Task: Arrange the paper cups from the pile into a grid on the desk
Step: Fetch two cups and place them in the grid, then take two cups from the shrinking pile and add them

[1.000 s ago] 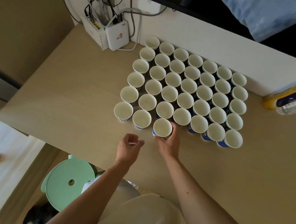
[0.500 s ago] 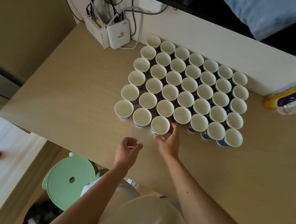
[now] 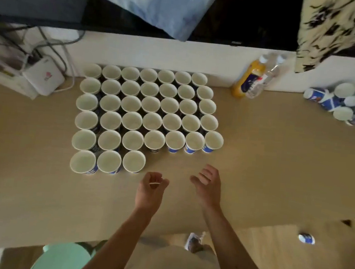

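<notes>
The grid [image 3: 150, 104] has five full rows. The front row has just three cups, so four spots are left. More cups lie in the pile [image 3: 339, 103], far right on the desk [image 3: 279, 156]. The right hand [image 3: 207, 185] is open and empty. The left hand [image 3: 151, 188] is curled around a tiny white bit, and I cannot tell if it holds it. The pile is blurry.

Dim, soft light; motion blur and curved wide-angle edges.

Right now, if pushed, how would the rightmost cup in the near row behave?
The rightmost cup looks empty and thin-walled paper, so probably light, sliding or tipping easily. Its open rim would likely dent under a firm squeeze.
</notes>
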Demonstrator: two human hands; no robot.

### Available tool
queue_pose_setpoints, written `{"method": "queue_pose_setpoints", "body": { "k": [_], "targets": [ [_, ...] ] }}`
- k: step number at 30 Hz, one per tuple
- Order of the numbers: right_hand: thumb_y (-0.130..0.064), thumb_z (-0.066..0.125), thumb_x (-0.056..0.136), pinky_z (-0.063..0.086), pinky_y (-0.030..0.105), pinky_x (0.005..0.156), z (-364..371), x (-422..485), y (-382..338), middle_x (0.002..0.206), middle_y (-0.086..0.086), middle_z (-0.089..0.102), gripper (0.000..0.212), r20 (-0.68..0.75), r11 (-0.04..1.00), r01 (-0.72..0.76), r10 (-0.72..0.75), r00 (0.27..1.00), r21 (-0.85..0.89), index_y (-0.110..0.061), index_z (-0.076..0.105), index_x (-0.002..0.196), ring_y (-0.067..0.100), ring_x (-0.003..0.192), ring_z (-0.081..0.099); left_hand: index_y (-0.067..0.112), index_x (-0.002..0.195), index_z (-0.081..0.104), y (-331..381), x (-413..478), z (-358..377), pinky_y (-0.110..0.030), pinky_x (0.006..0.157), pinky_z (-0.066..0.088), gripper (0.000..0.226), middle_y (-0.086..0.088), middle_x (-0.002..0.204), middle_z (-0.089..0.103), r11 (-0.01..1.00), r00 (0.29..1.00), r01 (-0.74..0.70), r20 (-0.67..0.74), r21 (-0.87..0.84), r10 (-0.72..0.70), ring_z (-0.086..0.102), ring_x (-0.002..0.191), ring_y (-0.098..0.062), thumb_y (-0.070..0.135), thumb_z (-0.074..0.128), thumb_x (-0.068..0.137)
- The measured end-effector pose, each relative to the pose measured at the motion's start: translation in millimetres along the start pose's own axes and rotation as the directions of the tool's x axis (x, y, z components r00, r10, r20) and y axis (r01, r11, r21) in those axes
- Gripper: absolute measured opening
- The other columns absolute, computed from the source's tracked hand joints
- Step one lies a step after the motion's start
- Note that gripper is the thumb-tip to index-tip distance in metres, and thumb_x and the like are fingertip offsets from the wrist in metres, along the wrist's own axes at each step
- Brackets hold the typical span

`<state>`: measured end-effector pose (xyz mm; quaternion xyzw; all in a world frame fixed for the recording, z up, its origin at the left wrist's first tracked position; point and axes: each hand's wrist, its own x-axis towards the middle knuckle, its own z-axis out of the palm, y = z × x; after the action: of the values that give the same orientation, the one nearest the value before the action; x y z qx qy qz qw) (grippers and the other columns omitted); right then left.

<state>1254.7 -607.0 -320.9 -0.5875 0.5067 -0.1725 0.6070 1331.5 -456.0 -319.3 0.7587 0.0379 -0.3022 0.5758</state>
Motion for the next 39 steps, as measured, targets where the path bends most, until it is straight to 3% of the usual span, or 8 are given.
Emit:
{"method": "queue_pose_setpoints", "body": {
  "k": [5, 9, 14, 21, 24, 31, 37, 39],
  "targets": [
    [0.009, 0.074, 0.08, 0.051, 0.029, 0.089, -66.3, 16.0, -39.2, 0.119, 0.016, 0.062, 0.053, -0.173, 0.968, 0.091, -0.05, 0.984, 0.235, -0.012, 0.053, 0.123, 0.021, 0.101, 0.066, 0.018, 0.1, 0.063, 50.0, -9.9, 55.5, -0.038, 0.081, 0.055, 0.022, -0.001, 0.1, 0.07, 0.989, 0.984, -0.149, 0.102, 0.005, 0.148, 0.066, 0.083, -0.008, 0.027, 0.076, 0.084],
    [0.01, 0.073, 0.081, 0.051, 0.034, 0.093, -112.2, 28.1, -61.8, 0.115, 0.014, 0.06, 0.051, -0.225, 0.926, 0.169, -0.094, 0.97, 0.339, -0.013, 0.053, 0.122, 0.021, 0.099, 0.065, 0.013, 0.105, 0.062, 91.3, -32.0, 106.0, -0.033, 0.081, 0.054, 0.024, 0.0, 0.104, 0.068, 0.963, 0.952, -0.265, 0.15, -0.039, 0.268, 0.064, 0.083, 0.006, 0.022, 0.075, 0.087],
    [0.008, 0.074, 0.083, 0.051, 0.036, 0.092, -183.6, 41.9, -77.1, 0.122, 0.019, 0.058, 0.051, -0.208, 0.882, 0.251, -0.179, 0.962, 0.399, -0.009, 0.052, 0.125, 0.029, 0.109, 0.063, 0.021, 0.104, 0.062, 120.5, -74.7, 183.6, -0.035, 0.088, 0.053, 0.04, 0.004, 0.104, 0.068, 0.93, 0.922, -0.345, 0.14, -0.127, 0.361, 0.065, 0.101, -0.013, 0.044, 0.069, 0.072],
    [-0.003, 0.079, 0.082, 0.053, 0.03, 0.085, -309.0, 56.0, -88.2, 0.119, 0.012, 0.062, 0.051, -0.232, 0.855, 0.348, -0.275, 0.933, 0.385, -0.012, 0.055, 0.126, 0.02, 0.102, 0.067, 0.012, 0.106, 0.061, 125.0, -140.3, 299.0, -0.033, 0.084, 0.052, 0.018, -0.003, 0.107, 0.066, 0.886, 0.882, -0.419, 0.143, -0.197, 0.449, 0.065, 0.1, -0.017, 0.013, 0.071, 0.091],
    [-0.003, 0.078, 0.084, 0.055, 0.021, 0.078, -357.1, 61.9, -88.2, 0.12, 0.009, 0.063, 0.052, -0.248, 0.857, 0.348, -0.269, 0.931, 0.379, -0.009, 0.054, 0.13, 0.016, 0.102, 0.068, 0.01, 0.107, 0.061, 123.5, -156.6, 338.1, -0.034, 0.084, 0.051, 0.02, -0.005, 0.108, 0.066, 0.88, 0.88, -0.426, 0.128, -0.209, 0.457, 0.064, 0.098, -0.017, 0.013, 0.072, 0.09],
    [0.003, 0.074, 0.085, 0.055, 0.021, 0.081, -421.8, 90.0, -71.6, 0.12, 0.013, 0.062, 0.046, -0.248, 0.868, 0.285, -0.195, 0.949, 0.407, -0.01, 0.055, 0.125, 0.018, 0.101, 0.066, 0.018, 0.102, 0.06, 128.1, -162.0, 414.0, -0.03, 0.078, 0.05, 0.014, 0.0, 0.107, 0.065, 0.895, 0.892, -0.39, 0.152, -0.217, 0.426, 0.064, 0.096, -0.015, 0.011, 0.068, 0.093],
    [-0.001, 0.077, 0.084, 0.053, 0.027, 0.086, -455.8, 163.6, -77.2, 0.117, 0.012, 0.065, 0.044, -0.26, 0.922, 0.265, -0.192, 0.946, 0.281, -0.021, 0.057, 0.117, 0.024, 0.107, 0.068, 0.021, 0.101, 0.06, 151.6, -128.4, 487.4, -0.017, 0.071, 0.051, 0.023, 0.002, 0.106, 0.065, 0.892, 0.9, -0.357, 0.155, -0.276, 0.408, 0.063, 0.094, -0.009, 0.029, 0.069, 0.082],
    [-0.002, 0.077, 0.084, 0.054, 0.033, 0.09, -466.8, 187.2, -81.2, 0.117, 0.01, 0.066, 0.045, -0.263, 0.937, 0.244, -0.177, 0.948, 0.25, -0.021, 0.058, 0.119, 0.024, 0.107, 0.069, 0.02, 0.101, 0.06, 156.7, -116.8, 511.0, -0.015, 0.071, 0.051, 0.018, 0.002, 0.105, 0.065, 0.894, 0.901, -0.344, 0.168, -0.288, 0.401, 0.063, 0.094, -0.01, 0.023, 0.07, 0.086]
  ]
}}
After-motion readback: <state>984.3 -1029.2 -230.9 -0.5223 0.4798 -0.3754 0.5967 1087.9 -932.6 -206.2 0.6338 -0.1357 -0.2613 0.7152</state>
